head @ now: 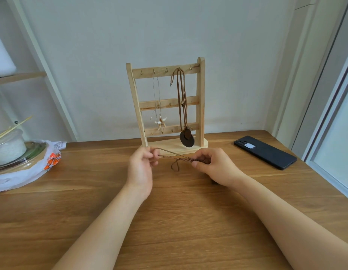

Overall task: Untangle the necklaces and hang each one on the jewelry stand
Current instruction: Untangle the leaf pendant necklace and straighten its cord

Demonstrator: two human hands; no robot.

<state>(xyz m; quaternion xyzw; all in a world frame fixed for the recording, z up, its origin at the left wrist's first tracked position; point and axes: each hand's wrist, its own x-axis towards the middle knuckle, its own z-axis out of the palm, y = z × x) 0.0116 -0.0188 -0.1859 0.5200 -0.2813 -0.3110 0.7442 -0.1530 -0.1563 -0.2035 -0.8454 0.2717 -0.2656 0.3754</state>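
Brown cord necklace (174, 157) spans both grips, just above table (169, 221); small loop dangles below, nearer right grip. Left hand (142, 168) pinches cord end; right hand (214, 166) pinches knotted section. Step, likely: untangling remaining necklace. Next move calls for easing loop free, then lifting to spare hook. Beyond grips: jewelry stand (200, 98), disc-pendant necklace (181, 94) and starfish necklace (161, 121) already hung. Wooden tabletop; black phone (264, 152) right of right grip; plastic bag (32, 168) far left; pale wall behind.
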